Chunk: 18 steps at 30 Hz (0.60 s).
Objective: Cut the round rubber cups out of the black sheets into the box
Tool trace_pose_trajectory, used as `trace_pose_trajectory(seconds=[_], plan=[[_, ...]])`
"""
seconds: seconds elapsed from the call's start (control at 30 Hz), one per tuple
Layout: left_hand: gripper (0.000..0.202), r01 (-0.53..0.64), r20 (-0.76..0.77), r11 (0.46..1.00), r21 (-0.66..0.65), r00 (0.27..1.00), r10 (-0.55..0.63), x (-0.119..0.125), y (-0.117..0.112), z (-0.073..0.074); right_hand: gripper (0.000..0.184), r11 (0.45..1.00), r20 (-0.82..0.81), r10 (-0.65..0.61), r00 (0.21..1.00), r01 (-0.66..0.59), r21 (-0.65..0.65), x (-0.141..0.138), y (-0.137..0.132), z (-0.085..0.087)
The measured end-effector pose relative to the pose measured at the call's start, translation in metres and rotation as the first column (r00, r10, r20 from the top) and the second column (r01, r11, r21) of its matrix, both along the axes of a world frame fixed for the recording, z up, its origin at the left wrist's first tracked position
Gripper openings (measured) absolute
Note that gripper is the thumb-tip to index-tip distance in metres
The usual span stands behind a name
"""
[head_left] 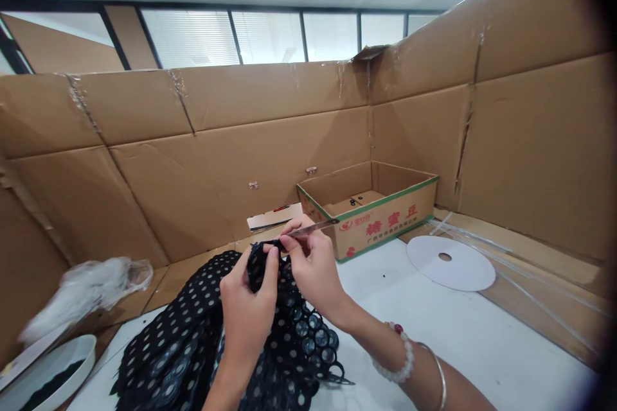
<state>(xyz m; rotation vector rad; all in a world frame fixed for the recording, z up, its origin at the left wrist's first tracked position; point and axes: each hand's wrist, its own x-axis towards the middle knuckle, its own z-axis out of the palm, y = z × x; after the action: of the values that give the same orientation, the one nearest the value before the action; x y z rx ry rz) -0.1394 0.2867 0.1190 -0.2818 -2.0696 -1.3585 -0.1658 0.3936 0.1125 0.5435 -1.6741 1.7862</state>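
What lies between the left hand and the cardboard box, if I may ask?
The head view shows the right hand, holding a slim metal tool, between the left hand and the cardboard box.

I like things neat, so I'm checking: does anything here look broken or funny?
Yes. The cardboard wall has a torn flap sticking up at the corner's top, and a long split on the right side, so it looks ripped.

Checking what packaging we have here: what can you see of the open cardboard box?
The open corrugated cardboard box is a shallow, lidless brown carton with green-edged rims, and a red logo and red Chinese characters printed on its front. A flat cardboard piece lies inside. It stands at the edge of the white surface, near the cardboard walls, beyond the right hand, which partly hides its near-left corner.
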Motion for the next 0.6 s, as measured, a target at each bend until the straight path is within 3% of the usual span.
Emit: trace_pose_trajectory(seconds=[0.2,0.43,0.6], plan=[[0.022,-0.007,0.005,0.995,-0.104,1.0,0.008,-0.007,0.001,-0.007,0.017,0.932,0.197,0.293,0.936,-0.235,-0.275,-0.024,0.002,-0.001],[0.026,-0.044,0.019,0.99,-0.136,0.999,0.047,-0.012,0.002,-0.017,0.041,0.858,0.266,0.437,0.859,-0.309,-0.411,-0.04,0.014,-0.003],[0.025,0.049,0.049,0.998,-0.041,0.998,-0.047,-0.009,0.004,-0.01,0.047,0.834,0.237,0.457,0.857,-0.32,-0.45,-0.038,0.03,0.006]])
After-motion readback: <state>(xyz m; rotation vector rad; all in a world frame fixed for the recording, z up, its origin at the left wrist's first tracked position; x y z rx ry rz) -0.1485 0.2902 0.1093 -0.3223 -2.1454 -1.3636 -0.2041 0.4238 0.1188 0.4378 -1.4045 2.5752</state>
